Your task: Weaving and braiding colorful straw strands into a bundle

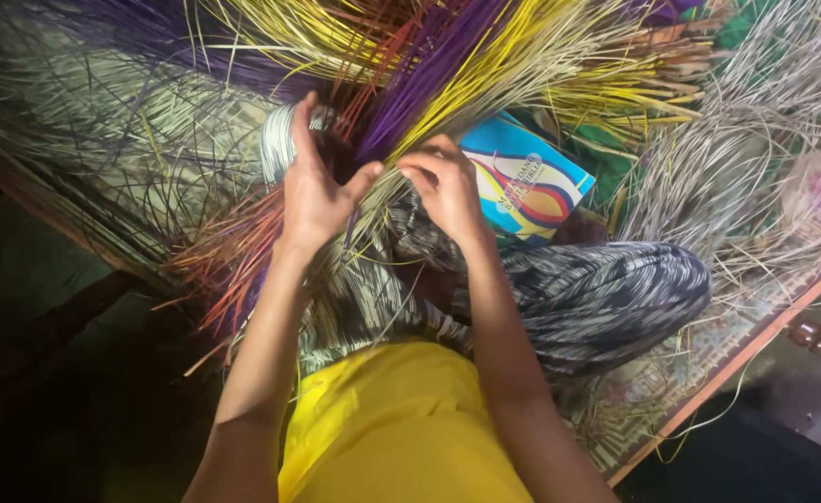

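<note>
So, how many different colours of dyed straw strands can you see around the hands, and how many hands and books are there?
Hands: 2, the left hand and the right hand
Strand colours: 4, purple strands, yellow strands, red-orange strands, pale undyed strands
Colourful book: 1
Total: 7

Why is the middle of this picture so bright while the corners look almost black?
Head view: light falls on the hands, left hand and right hand, and the coloured strands; the lower left floor sinks into shadow, the strand edges look slightly soft, and straight lines bow near the frame's rim.
</note>
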